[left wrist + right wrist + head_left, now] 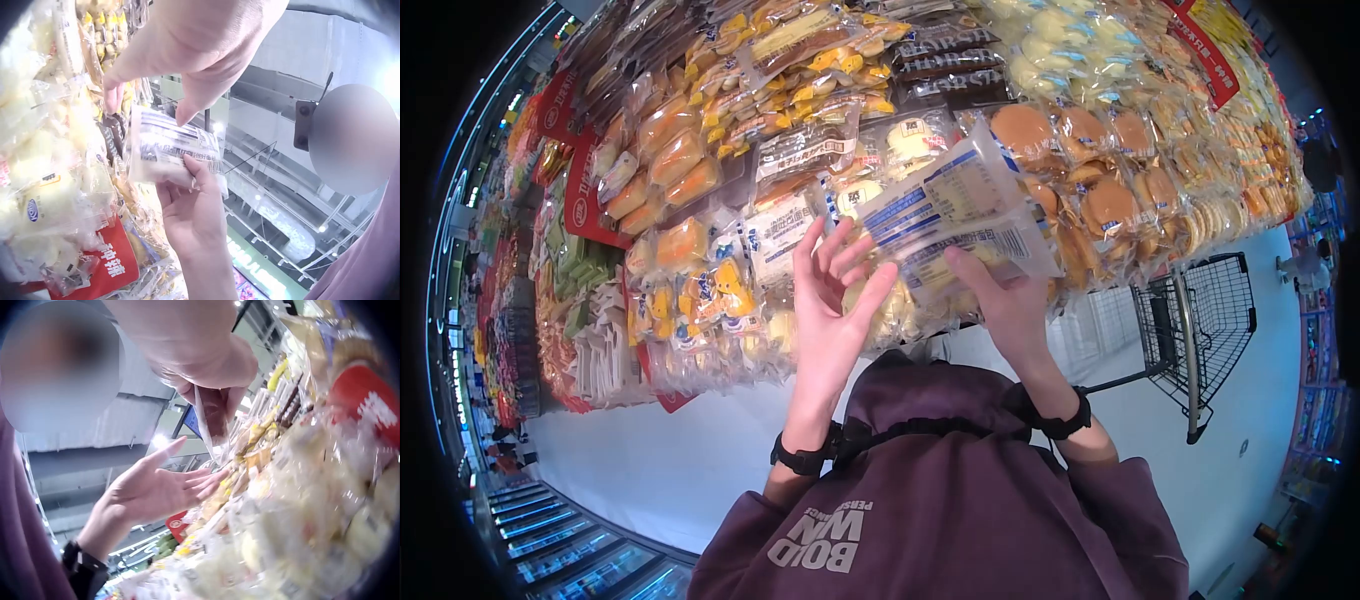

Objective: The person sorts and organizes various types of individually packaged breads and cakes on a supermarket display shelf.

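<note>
The right hand [1010, 305] pinches a clear and white printed bread package [940, 215] by its near right corner, thumb on top; the package is tilted above the display. Beside its left edge the left hand [835, 290] is raised, palm up, with fingers spread and holding nothing. In the left wrist view the right hand [197, 219] grips the package [175, 147] from below. The right wrist view shows the package [214, 419] edge-on under the right hand [200, 350], and the left hand [156, 490] with its fingers extended.
A display heaped with wrapped breads and cakes [1110, 200] spans the front, with red signs [580, 190] at its left. A black shopping cart [1200, 330] stands at the right. Freezer cases [570, 540] are at the lower left.
</note>
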The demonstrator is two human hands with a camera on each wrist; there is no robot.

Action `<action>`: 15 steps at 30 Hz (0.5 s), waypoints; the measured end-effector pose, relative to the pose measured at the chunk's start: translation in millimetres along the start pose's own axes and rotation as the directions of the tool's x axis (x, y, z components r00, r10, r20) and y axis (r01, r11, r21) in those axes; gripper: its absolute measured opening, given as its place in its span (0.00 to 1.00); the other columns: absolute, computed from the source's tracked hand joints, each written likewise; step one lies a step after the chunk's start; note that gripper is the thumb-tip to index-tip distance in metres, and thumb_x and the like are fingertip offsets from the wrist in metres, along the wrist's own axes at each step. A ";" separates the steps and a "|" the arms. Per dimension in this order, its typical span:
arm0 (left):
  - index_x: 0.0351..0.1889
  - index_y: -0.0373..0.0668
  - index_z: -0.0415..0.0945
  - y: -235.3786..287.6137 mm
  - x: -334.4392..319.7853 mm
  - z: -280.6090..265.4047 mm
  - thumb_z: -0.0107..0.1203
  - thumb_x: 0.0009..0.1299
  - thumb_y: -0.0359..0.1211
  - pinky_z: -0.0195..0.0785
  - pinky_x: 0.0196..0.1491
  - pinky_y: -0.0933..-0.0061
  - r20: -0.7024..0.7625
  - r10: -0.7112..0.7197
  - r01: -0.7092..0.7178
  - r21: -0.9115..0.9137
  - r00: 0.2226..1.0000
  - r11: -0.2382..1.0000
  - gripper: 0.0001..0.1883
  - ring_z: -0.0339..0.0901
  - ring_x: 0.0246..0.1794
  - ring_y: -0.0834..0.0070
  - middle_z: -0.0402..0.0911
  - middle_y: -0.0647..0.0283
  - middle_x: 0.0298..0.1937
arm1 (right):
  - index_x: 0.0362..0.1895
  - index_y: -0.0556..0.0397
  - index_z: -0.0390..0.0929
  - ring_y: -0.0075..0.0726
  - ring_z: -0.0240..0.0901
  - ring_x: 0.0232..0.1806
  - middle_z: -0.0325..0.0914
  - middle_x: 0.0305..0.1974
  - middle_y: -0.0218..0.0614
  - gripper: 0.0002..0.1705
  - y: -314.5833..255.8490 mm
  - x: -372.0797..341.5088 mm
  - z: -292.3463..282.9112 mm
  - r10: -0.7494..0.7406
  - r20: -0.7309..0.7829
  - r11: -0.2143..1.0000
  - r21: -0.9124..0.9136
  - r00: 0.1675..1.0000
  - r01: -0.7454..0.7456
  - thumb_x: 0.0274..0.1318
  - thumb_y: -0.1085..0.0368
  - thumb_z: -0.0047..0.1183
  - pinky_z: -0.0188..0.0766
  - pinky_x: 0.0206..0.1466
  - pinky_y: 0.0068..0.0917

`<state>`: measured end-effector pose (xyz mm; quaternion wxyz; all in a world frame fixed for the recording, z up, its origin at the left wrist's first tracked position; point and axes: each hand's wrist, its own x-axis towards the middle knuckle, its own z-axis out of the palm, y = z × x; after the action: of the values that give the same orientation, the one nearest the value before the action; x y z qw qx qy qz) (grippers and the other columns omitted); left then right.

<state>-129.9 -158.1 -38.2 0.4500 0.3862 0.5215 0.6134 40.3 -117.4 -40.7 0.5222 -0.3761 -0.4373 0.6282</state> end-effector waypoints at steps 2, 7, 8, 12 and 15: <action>0.71 0.38 0.59 6.3 -4.4 1.5 0.61 0.70 0.27 0.65 0.63 0.74 0.084 0.047 -0.047 -0.002 0.995 0.999 0.33 0.69 0.66 0.72 0.63 0.51 0.72 | 0.50 0.56 0.80 0.37 0.82 0.46 0.83 0.48 0.37 0.19 6.0 4.9 -7.6 -0.358 0.035 0.841 -0.421 0.933 0.338 0.52 0.73 0.64 0.78 0.50 0.28; 0.68 0.36 0.63 5.1 -24.8 -10.3 0.55 0.77 0.38 0.66 0.60 0.75 0.354 -0.074 0.250 -0.485 0.933 0.838 0.26 0.72 0.61 0.75 0.72 0.59 0.63 | 0.48 0.52 0.83 0.43 0.79 0.55 0.83 0.51 0.33 0.20 -2.7 11.7 -7.4 -0.696 0.525 0.137 -0.573 0.490 0.808 0.45 0.70 0.61 0.75 0.58 0.36; 0.67 0.35 0.64 6.6 -24.3 -8.7 0.55 0.77 0.38 0.66 0.60 0.75 0.280 -0.144 0.244 -0.365 0.949 0.898 0.26 0.73 0.59 0.75 0.73 0.60 0.62 | 0.48 0.51 0.83 0.43 0.79 0.56 0.83 0.51 0.32 0.20 -3.1 9.3 -4.7 -0.682 0.604 0.007 -0.557 0.411 0.830 0.45 0.69 0.60 0.74 0.59 0.37; 0.62 0.35 0.69 6.0 -19.8 -4.7 0.55 0.76 0.37 0.67 0.59 0.73 0.031 -0.252 0.253 -0.214 0.967 0.943 0.21 0.75 0.55 0.75 0.77 0.61 0.57 | 0.54 0.49 0.80 0.43 0.71 0.65 0.77 0.59 0.34 0.24 6.2 -4.7 4.0 -0.516 0.704 0.039 -0.550 0.489 0.834 0.48 0.69 0.58 0.64 0.68 0.44; 0.62 0.32 0.69 9.8 -15.0 -14.2 0.55 0.73 0.31 0.67 0.61 0.70 -0.014 -0.259 0.244 -0.290 0.966 0.925 0.21 0.75 0.58 0.74 0.77 0.58 0.57 | 0.56 0.48 0.79 0.43 0.67 0.67 0.73 0.64 0.35 0.26 -8.1 -11.1 1.4 -0.446 0.688 0.178 -0.558 0.572 0.810 0.49 0.63 0.62 0.61 0.70 0.45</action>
<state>-140.3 -177.1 -30.8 0.5621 0.2310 0.4844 0.6293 43.6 -127.9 -32.4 0.3897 -0.2284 -0.8857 0.1070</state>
